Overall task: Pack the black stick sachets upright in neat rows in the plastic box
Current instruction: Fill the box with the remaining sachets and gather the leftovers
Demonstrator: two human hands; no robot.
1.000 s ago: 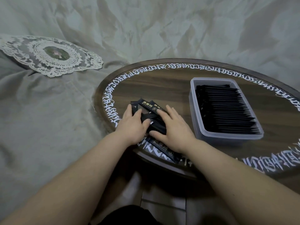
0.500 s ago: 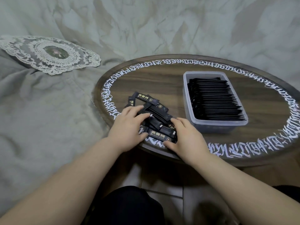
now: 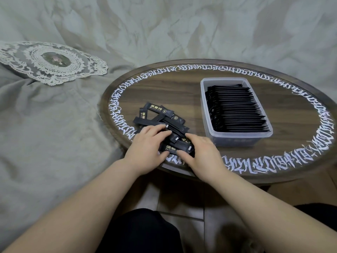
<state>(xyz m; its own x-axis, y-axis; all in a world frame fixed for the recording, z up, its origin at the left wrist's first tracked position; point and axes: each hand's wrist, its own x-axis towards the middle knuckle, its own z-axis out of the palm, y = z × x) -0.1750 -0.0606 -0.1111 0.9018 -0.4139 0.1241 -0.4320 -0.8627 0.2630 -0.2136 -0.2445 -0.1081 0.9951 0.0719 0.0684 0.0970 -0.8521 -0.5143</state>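
Note:
A loose heap of black stick sachets [image 3: 160, 117] with gold print lies on the round wooden table [image 3: 182, 92], near its front left edge. My left hand [image 3: 147, 148] and my right hand [image 3: 198, 152] lie on the near side of the heap. Between thumbs and fingers they hold a small bunch of sachets [image 3: 175, 148] lying flat. To the right stands the clear plastic box [image 3: 235, 139], filled with a tight row of upright black sachets [image 3: 235, 110].
White lettering rings the table's rim. Wrinkled grey-green fabric [image 3: 54, 143] covers the surface left of and behind the table, with a lace doily [image 3: 51, 61] on it at far left. Tiled floor and my dark-clothed knees show below the table edge.
Both hands have drawn back toward the table's near edge, gathering a few sachets out of the heap. More of the heap beyond them is uncovered. The camera view has shifted slightly.

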